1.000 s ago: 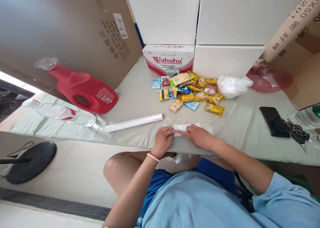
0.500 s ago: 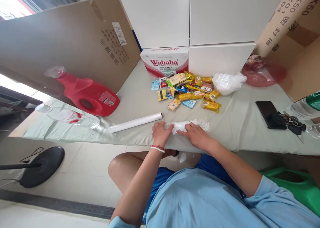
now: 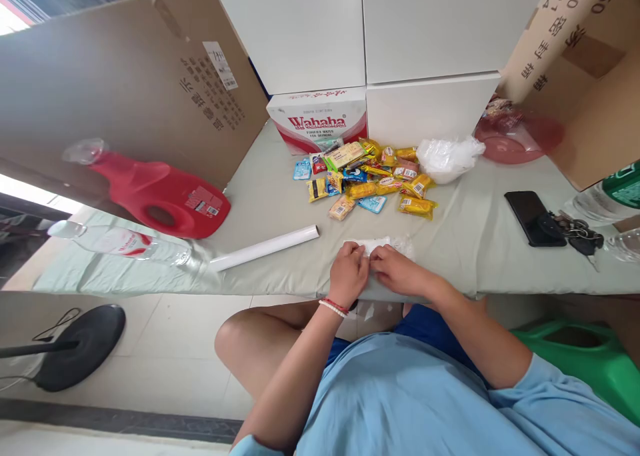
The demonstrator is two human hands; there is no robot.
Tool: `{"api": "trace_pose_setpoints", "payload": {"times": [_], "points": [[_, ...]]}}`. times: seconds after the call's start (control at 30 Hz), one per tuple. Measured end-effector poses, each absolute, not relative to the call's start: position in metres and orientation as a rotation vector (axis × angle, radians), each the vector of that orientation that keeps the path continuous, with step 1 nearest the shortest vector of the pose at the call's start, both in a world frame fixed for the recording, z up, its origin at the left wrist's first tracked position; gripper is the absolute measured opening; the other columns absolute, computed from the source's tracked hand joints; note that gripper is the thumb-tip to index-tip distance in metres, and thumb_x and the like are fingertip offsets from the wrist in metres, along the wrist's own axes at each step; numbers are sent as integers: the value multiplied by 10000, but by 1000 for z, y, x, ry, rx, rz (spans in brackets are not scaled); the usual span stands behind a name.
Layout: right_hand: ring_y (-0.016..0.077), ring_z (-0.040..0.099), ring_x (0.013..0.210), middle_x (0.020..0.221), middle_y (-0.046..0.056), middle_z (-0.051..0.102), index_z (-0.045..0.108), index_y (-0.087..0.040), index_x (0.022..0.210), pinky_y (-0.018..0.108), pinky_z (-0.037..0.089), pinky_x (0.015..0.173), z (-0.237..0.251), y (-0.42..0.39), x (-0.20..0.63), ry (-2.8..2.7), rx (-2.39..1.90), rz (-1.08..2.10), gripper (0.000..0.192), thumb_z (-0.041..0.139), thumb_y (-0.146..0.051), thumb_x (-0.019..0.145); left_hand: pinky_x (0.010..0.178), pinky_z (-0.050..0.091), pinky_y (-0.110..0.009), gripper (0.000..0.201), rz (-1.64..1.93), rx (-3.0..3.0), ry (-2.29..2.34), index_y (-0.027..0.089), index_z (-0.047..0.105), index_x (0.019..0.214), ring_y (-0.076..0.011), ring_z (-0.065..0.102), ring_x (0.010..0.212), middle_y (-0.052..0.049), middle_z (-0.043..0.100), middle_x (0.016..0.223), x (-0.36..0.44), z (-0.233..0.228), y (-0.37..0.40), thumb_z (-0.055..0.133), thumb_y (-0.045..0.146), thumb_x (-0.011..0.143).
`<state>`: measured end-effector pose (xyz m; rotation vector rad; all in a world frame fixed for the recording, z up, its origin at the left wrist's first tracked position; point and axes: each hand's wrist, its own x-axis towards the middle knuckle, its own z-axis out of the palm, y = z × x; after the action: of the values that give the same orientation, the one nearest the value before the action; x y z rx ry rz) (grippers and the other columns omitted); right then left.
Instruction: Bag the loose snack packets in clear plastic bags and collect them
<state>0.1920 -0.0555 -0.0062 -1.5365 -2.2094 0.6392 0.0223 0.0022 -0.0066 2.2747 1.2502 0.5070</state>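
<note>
A bundle in clear bubble wrap (image 3: 395,244) lies near the table's front edge, its white contents too covered to make out. At its left part is my left hand (image 3: 349,269), fingers curled and closed on the wrap. Close beside it, my right hand (image 3: 396,268) pinches the near side of the same bundle, and the fingertips of both hands nearly meet. To the left a white tube (image 3: 267,247) lies slantwise on the cloth. Behind the bundle is a pile of small wrapped snacks (image 3: 367,176), mostly yellow.
A red jug (image 3: 165,196) and a water bottle (image 3: 125,241) lie at the left. Crumpled clear plastic (image 3: 450,157) sits behind, before white boxes (image 3: 430,106). A phone (image 3: 533,217) and keys (image 3: 580,233) are at the right. Cardboard panels (image 3: 135,96) flank the table.
My left hand has moved right along the bundle, close to my right hand. Its fingers have curled in, and my right fingers have drawn together. The view has shifted slightly.
</note>
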Motion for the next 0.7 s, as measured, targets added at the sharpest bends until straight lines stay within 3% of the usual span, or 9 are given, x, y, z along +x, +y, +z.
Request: {"api": "trace_pose_setpoints", "payload": {"times": [0.1, 0.2, 0.27, 0.33, 0.43, 0.53, 0.7], "points": [[242, 602, 1063, 1136, 91, 692, 733, -225, 1202, 378, 490, 976, -8, -57, 216, -1802, -1733, 518, 320, 478, -217, 1008, 1020, 497, -451, 485, 387, 2547, 1266, 110, 623, 1369, -315, 582, 1195, -175, 611, 1340, 24, -11, -14, 515, 198, 905], [353, 507, 1226, 1328, 177, 613, 706, -178, 1252, 497, 456, 1035, -14, -58, 230, -1539, -2102, 226, 366, 612, -369, 954, 986, 488, -482, 645, 269, 2705, 1335, 83, 501, 1486, -358, 521, 1246, -215, 529, 1451, 26, -13, -28, 572, 201, 856], [391, 430, 1310, 1396, 191, 566, 732, -173, 1129, 518, 437, 1053, -19, -60, 233, -1591, -2195, 205, 301, 690, -344, 884, 969, 485, -489, 709, 219, 2759, 1365, 94, 445, 1532, -367, 502, 1260, -224, 488, 1494, 28, -14, -33, 589, 220, 850], [354, 453, 1300, 1372, 165, 575, 726, -192, 992, 466, 440, 1048, -20, -61, 236, -1632, -2182, 236, 156, 677, -279, 872, 955, 485, -490, 726, 178, 2791, 1372, 123, 419, 1557, -367, 497, 1265, -220, 471, 1513, 30, -15, -36, 591, 247, 863], [251, 606, 1038, 1153, 115, 653, 684, -208, 968, 353, 475, 901, -8, -60, 234, -1574, -2140, 339, 108, 608, -268, 918, 948, 492, -488, 686, 137, 2814, 1359, 120, 417, 1561, -365, 493, 1291, -227, 471, 1520, 34, -16, -38, 559, 245, 901], [206, 629, 848, 930, 48, 687, 652, -220, 966, 303, 435, 758, 15, -46, 217, -1648, -2101, 452, 107, 553, -258, 956, 981, 490, -505, 601, 151, 2819, 1346, 87, 439, 1542, -355, 509, 1312, -251, 498, 1503, 41, -17, -39, 470, 171, 948], [211, 628, 889, 1007, 90, 689, 655, -197, 989, 298, 409, 735, 27, -15, 171, -1922, -2114, 474, 170, 486, -201, 1000, 1122, 417, -572, 484, 385, 2692, 1185, 89, 636, 1335, -379, 488, 1389, -256, 521, 1506, 34, -19, -39, 554, 119, 859]]}}
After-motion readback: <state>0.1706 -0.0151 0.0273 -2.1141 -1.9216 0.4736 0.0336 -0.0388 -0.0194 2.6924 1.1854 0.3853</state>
